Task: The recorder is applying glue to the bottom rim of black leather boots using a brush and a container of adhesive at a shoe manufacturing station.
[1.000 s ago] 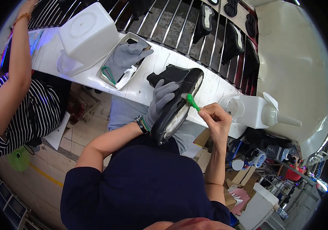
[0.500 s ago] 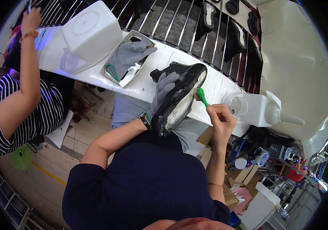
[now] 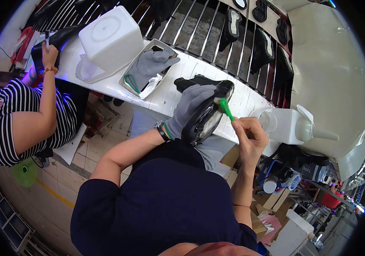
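My left hand [image 3: 191,104], in a grey glove, grips a black shoe [image 3: 193,127] turned sole up, held at the near edge of the white bench [image 3: 161,102]. A rough whitish patch [image 3: 209,124] runs along the underside of the shoe. Bare and pinched, my right hand [image 3: 252,135] holds a small green-handled brush [image 3: 226,109]. Its bristle end meets the dark edge of the sole near my gloved fingers.
A white plastic container [image 3: 110,38] and a box [image 3: 142,91] with grey gloves stand to the left. On the right lies a white bottle [image 3: 284,126]. Black shoes [image 3: 262,51] rest on a metal rack [image 3: 210,30] behind. At far left, a co-worker [image 3: 33,123] handles a black boot [image 3: 65,36].
The shoe has turned in my left hand, which now wraps farther over it. The brush has shifted along the sole's edge. The co-worker's arm has come down to a boot.
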### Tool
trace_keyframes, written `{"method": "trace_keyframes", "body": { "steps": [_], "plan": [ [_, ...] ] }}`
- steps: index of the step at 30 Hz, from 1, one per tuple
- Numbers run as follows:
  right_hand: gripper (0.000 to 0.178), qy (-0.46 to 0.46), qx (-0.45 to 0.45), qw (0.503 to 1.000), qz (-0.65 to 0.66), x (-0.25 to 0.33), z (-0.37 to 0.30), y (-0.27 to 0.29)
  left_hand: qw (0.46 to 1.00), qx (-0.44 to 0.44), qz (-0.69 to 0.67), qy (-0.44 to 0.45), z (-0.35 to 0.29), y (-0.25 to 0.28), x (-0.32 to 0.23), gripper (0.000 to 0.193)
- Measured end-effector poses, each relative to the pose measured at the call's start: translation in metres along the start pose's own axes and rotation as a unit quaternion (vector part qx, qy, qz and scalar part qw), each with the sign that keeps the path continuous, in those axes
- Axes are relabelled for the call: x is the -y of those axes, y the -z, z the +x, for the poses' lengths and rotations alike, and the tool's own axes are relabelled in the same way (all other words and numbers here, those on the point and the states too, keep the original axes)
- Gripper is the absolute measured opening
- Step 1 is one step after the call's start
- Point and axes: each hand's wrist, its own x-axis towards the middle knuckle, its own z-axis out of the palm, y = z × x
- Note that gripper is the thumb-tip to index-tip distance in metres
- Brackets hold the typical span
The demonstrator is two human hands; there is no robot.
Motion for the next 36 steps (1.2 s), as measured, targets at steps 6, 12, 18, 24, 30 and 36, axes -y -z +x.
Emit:
{"method": "trace_keyframes", "body": {
  "steps": [6, 12, 18, 24, 30, 36],
  "plan": [
    [0.014, 0.079, 0.087, 0.993, -0.031, 0.037, -0.013, 0.016, 0.996, 0.072, -0.056, -0.015, 0.025, 0.018, -0.015, 0.065],
    [0.017, 0.142, 0.095, 0.982, -0.078, 0.058, -0.007, 0.028, 0.968, 0.238, -0.057, 0.061, 0.039, 0.038, -0.032, 0.084],
    [0.023, 0.243, 0.103, 0.953, -0.15, 0.061, 0.014, 0.044, 0.915, 0.344, -0.189, 0.092, 0.06, 0.052, -0.035, 0.088],
    [0.022, 0.363, 0.086, 0.897, -0.239, 0.062, 0.054, 0.05, 0.794, 0.507, -0.259, 0.214, 0.09, 0.049, -0.005, 0.082],
    [0.015, 0.375, 0.135, 0.875, -0.274, 0.073, 0.083, 0.062, 0.791, 0.533, -0.234, 0.189, 0.1, 0.041, 0.018, 0.084],
    [0.009, 0.289, 0.068, 0.936, -0.192, 0.075, 0.084, 0.067, 0.784, 0.49, -0.308, 0.226, 0.098, 0.032, 0.024, 0.07]
  ]
}}
